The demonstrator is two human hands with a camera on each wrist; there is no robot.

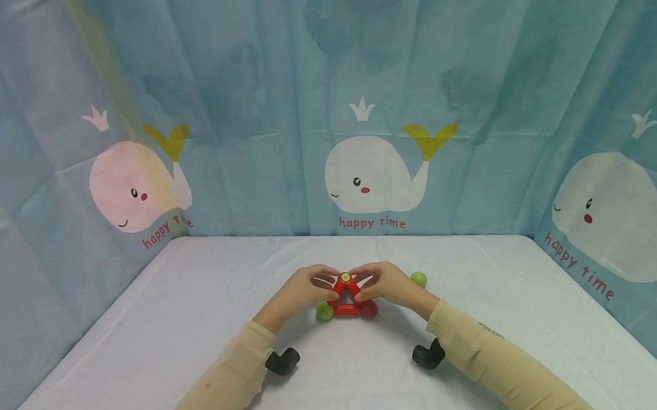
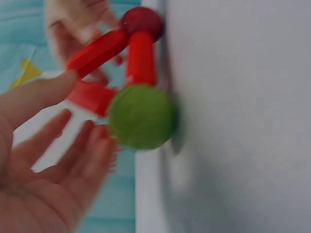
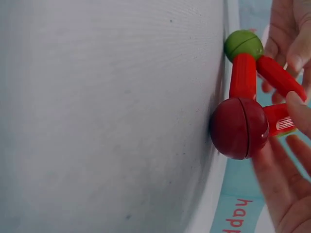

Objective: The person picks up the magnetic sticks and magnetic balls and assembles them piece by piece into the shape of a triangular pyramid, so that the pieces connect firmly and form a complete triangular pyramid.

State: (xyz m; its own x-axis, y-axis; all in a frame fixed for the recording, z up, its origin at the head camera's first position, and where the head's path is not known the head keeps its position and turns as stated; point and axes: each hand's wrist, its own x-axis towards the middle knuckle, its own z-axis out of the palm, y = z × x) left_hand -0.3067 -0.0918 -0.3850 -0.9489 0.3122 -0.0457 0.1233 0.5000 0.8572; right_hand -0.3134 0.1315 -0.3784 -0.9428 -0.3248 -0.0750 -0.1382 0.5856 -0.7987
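Red magnetic-looking rods and balls form a small triangle at mid-table. Its base is a red rod [image 1: 346,309] lying between a green ball [image 1: 324,311] and a dark red ball [image 1: 369,309]. Two more red rods rise from the balls and lean together at the top, where a yellow-green round end [image 1: 346,277] shows. My left hand [image 1: 303,290] pinches the left leaning rod [image 3: 279,77], thumb in front and fingers behind. On the other side, my right hand [image 1: 389,283] pinches the right leaning rod [image 2: 99,52], its fingers spread behind the dark red ball.
A loose green ball [image 1: 418,279] lies behind my right hand. White cloth [image 1: 474,260] covers the table, and blue curtains [image 1: 261,171] with whale prints stand at the back and sides. Black wrist mounts [image 1: 283,361] hang under both forearms.
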